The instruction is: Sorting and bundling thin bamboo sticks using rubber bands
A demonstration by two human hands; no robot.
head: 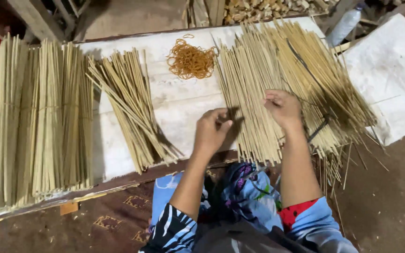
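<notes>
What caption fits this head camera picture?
Two hands, left hand and right hand, sort thin bamboo sticks beside rubber bands.

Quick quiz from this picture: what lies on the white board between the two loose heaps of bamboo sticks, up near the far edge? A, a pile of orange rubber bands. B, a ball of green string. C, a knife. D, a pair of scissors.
A: a tangled pile of orange rubber bands lies on the white board, between the small stick heap and the large stick heap.

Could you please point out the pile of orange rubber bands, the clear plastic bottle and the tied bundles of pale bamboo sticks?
Pile of orange rubber bands (191, 61), head view, middle of the heap.
Clear plastic bottle (344, 24), head view, its body.
Tied bundles of pale bamboo sticks (38, 122), head view, mid-length.
</notes>
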